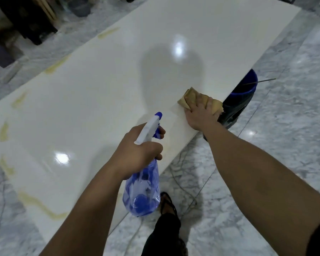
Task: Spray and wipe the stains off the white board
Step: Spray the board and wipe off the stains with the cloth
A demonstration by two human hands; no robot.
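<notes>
The left hand (137, 152) grips the spray bottle (142, 189) above the board's (100, 85) near edge. The right hand (199, 113), fingers flat, presses the cloth (187, 97) at that edge; yellow stains (3, 132) line the far edge.

Glossy smooth white board (103, 93), soft tan cloth (190, 95), clear blue plastic spray bottle (142, 189), polished grey marble floor (284, 126).

Blue bucket (245, 93) half behind the white board (118, 80); cloth (190, 97) partly under the right hand (199, 115); far corner cut off
</notes>
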